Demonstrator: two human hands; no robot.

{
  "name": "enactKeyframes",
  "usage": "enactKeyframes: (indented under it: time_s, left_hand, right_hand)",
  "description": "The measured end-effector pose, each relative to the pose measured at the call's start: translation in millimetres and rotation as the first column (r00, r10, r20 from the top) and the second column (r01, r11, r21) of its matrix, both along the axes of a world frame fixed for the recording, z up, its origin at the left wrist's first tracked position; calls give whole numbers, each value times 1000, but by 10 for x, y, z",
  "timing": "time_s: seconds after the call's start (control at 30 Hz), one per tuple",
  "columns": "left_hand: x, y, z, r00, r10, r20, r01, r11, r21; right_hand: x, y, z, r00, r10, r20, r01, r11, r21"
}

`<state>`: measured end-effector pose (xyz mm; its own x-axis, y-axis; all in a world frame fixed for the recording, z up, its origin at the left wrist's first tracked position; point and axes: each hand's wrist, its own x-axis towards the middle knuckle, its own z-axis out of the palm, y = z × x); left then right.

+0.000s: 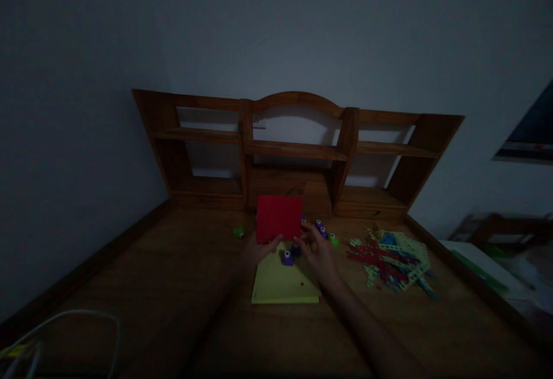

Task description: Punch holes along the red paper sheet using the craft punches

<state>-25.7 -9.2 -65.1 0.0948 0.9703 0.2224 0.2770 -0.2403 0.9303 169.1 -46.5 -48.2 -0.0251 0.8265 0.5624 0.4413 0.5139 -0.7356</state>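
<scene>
A stiff sheet of red paper (279,218) is held up in front of me, tilted towards me. My left hand (259,250) pinches its lower left edge, thumb on the near face. At the lower right corner, my right hand (318,255) has its fingers curled together against the paper. A small dark purple piece (295,250) sits right by those fingertips; whether they touch it is unclear. Below, a purple craft punch (287,258) with a round white top stands on a pale yellow book (283,287). A tiny red dot (302,284) lies on the book.
More purple punches (322,232) and a green one (333,239) stand behind my right hand. Another green punch (238,232) lies to the left. Coloured plastic strips (393,261) are heaped at right. A wooden shelf (298,150) backs the desk; a white cable (82,311) lies front left.
</scene>
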Motion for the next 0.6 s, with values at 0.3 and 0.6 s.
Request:
enactKeyframes:
  time_s: [0.3, 0.6]
  left_hand:
    - [-47, 108, -19, 965, 88, 248, -86, 996, -21]
    - [-167, 133, 112, 918, 152, 366, -174, 984, 27]
  right_hand:
    - [79, -69, 146, 985, -104, -138, 97, 994, -55]
    - [131, 25, -27, 971, -173, -166, 160, 983, -85]
